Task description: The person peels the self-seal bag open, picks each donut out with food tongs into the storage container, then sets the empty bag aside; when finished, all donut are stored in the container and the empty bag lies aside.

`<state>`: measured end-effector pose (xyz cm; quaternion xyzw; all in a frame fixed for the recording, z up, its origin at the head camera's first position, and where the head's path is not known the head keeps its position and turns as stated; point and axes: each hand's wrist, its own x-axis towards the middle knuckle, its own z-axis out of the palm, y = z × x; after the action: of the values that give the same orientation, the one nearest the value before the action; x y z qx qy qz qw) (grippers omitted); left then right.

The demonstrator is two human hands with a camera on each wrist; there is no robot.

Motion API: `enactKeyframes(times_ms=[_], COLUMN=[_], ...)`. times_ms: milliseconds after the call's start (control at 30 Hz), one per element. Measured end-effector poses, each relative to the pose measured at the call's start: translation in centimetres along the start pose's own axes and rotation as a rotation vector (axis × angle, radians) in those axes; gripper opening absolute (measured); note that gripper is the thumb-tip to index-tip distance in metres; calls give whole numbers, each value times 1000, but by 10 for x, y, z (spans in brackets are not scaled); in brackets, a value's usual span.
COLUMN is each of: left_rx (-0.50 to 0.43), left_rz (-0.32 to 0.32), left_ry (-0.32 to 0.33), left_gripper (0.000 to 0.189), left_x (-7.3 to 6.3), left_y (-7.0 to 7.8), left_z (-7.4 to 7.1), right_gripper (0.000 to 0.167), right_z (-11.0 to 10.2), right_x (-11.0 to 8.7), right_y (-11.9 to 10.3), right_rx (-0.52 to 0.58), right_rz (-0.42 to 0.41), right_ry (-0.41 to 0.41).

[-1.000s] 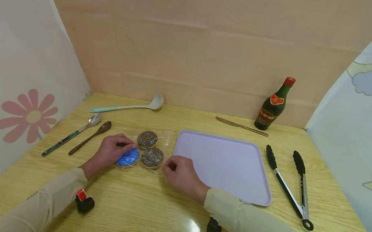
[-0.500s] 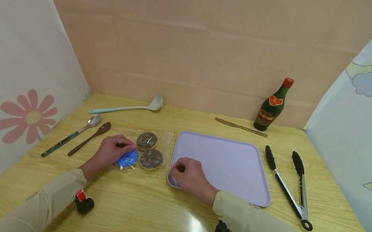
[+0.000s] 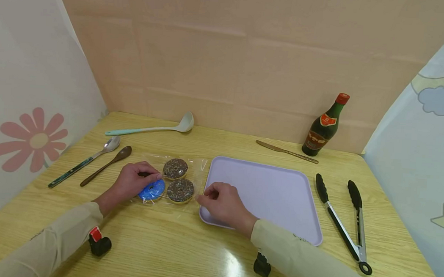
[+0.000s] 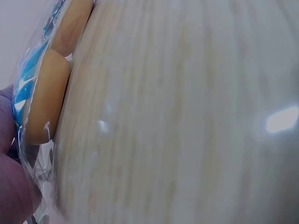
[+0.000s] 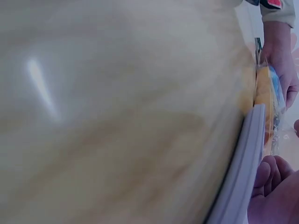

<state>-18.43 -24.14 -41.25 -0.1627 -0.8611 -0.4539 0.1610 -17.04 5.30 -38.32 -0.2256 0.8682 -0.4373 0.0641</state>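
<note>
A clear plastic bag (image 3: pixel 191 170) lies on the table with three doughnuts inside. One is a blue-iced doughnut (image 3: pixel 152 190); a chocolate doughnut (image 3: pixel 175 168) and a second chocolate doughnut (image 3: pixel 180 190), both with sprinkles, sit beside it. My left hand (image 3: pixel 135 179) pinches the bag's left side above the blue one; the left wrist view shows the fingers (image 4: pixel 14 186) against the film. My right hand (image 3: pixel 223 204), fingers curled, has thumb and forefinger at the bag's right edge, over the near left corner of the lilac tray (image 3: pixel 264 192).
Left of the bag lie a metal spoon (image 3: pixel 111 144) and a wooden spoon (image 3: pixel 123 153). A ladle (image 3: pixel 186 122) lies behind. A golden knife (image 3: pixel 272 147) and a green bottle (image 3: pixel 321 131) are at the back right; tongs (image 3: pixel 339 226) lie spread right of the tray.
My right hand moved right from the bag's edge over the tray corner, then back left to the bag's edge. My left hand stayed on the bag.
</note>
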Motion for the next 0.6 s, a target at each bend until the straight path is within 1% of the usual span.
enactKeyframes(times_ms=[67,133,233,267,300,400,467,600], left_rx=[5,11,20,16,15,8,11,23], left_rz=[3,11,13,16,13,6,-1,-5], left_ry=[1,3,-2,-1,0,3,7,1], left_gripper=[4,4,3,3,3,3,3,4], left_x=[-1,-1,-2,-2,-1,0,0,0], left_y=[7,19,34,33,29,12,2,-2], left_z=[-1,-2,-3,-2,-1,1,2,1], right_gripper=[20,23,21,19,17,12,12,12], right_z=[3,6,9,10,10,11,11,10], right_x=[7,14,21,23,25,27,27,26], right_y=[-2,-4,-7,-7,-8,-10,-10,-6], right_rx=[14,17,17,12,10,15,20,23], right_rz=[3,1,10,11,9,6,2,-10], right_ry=[-3,-8,-24,-25,-23,-17,-13,2])
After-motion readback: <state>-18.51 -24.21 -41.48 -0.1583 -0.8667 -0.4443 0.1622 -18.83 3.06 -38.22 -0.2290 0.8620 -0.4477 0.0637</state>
